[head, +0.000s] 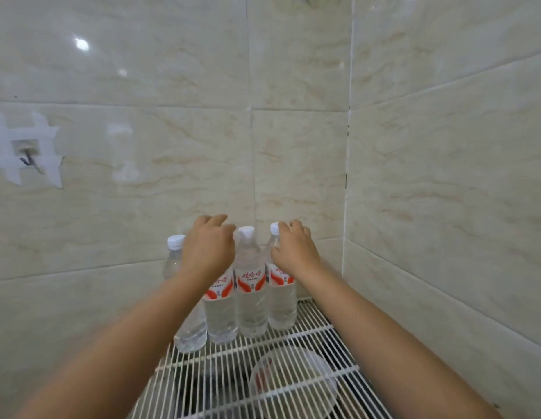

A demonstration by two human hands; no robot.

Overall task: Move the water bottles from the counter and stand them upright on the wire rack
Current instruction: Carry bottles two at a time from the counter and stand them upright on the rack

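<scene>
On the tiled wall well left of the wire rack (pixel 293 367), a small hook (pixel 29 160) is sitting inside a patch of white tape. Four water bottles are standing upright in a row at the back of the rack, against the wall. The leftmost bottle (pixel 184 297) is standing free, its white cap showing just left of the left hand (pixel 207 247). That hand is hovering over the second bottle (pixel 219 309), covering its cap; the fingers are loosely curled and spread, and whether they are touching the cap cannot be told. The third bottle (pixel 251 285) is standing between the two hands, its cap clear of both. The right hand (pixel 294 249) is resting at the top of the fourth bottle (pixel 281 297), fingertips curled at the white cap and thumb down by the neck, in a light pinch. Under the rack's front wires, a clear round dish (pixel 293 385) is lying below.
</scene>
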